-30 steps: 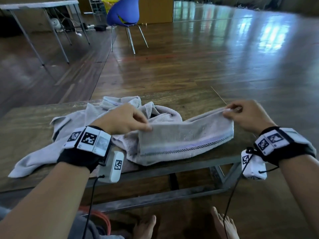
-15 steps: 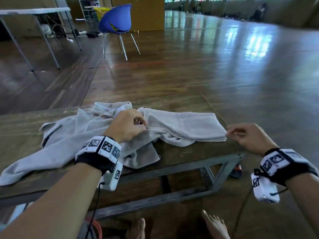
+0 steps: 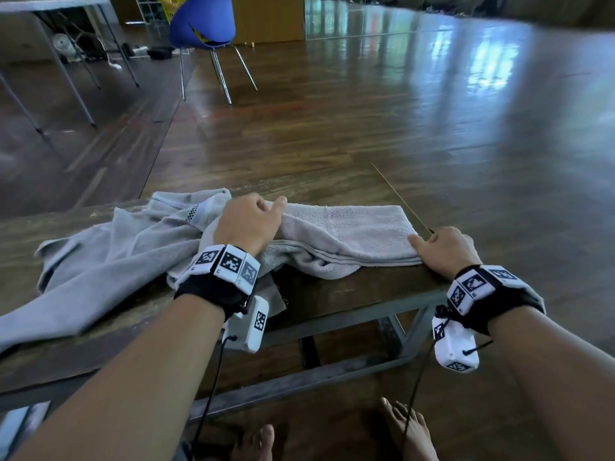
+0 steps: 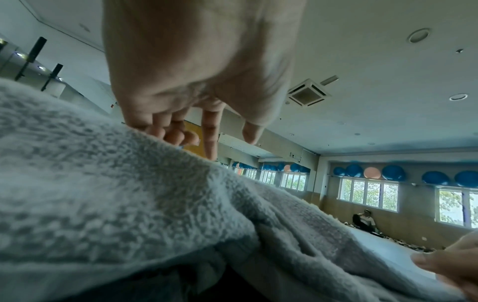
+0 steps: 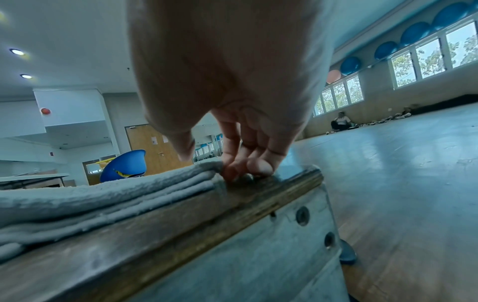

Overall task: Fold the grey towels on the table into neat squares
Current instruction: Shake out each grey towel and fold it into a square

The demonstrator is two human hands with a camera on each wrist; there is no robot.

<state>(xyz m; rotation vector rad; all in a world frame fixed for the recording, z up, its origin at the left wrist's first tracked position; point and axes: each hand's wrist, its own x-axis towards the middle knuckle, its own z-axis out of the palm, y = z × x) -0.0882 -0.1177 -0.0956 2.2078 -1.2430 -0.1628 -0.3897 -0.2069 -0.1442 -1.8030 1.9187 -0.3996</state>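
A wide hall with a glossy wooden floor [image 3: 399,104] stretches beyond a worn wooden bench [image 3: 349,294], with a blue chair [image 3: 203,19] and a metal-legged table [image 3: 50,3] standing well behind it. A second ago the towel [image 3: 349,227] hung in the air, stretched between both hands as a doubled strip; now it lies flat on the right end of the bench, a long folded band whose near edge shows stacked layers in the right wrist view. The left hand [image 3: 248,224] rests on the towel's left end, fingers loosely curled onto the cloth with the index reaching down to it, more pressing than clutching. The right hand [image 3: 442,247] has let go of its corner and sits at the towel's right end by the bench corner, fingertips [image 5: 258,166] down on the wood just beside the folded edge and touching it, thumb hovering above, holding nothing. Left of the band, other grey towels [image 3: 106,261] lie crumpled and spread, one trailing toward the near left edge; the band's left end overlaps them. Judging from this, the lengthwise fold is set down and the crosswise fold into a square comes next. The left end looks bunched where it meets the heap, so it may need smoothing first.
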